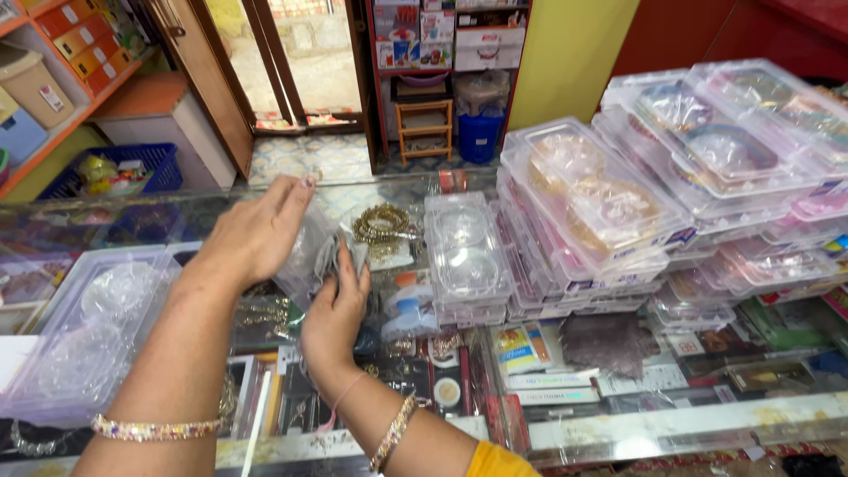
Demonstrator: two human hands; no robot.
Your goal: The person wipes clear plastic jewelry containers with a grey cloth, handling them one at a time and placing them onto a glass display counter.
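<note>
My left hand (pixel 256 234) and my right hand (pixel 336 309) meet over a glass counter (pixel 618 424). Between them they hold a crumpled clear plastic bag (pixel 311 256); something grey shows inside it, too unclear to name. The left hand grips the bag from above with its fingers stretched out. From below, the right hand pinches the bag. Just beyond the bag, a cluster of gold bangles (pixel 384 225) lies on the counter. Each wrist wears a beaded bangle.
A small stack of clear empty boxes (pixel 464 252) stands right of the bangles. Tall stacks of clear boxes holding bangles (pixel 609 203) fill the right side. Another clear box (pixel 97 318) lies at the left. A doorway and shelves are beyond the counter.
</note>
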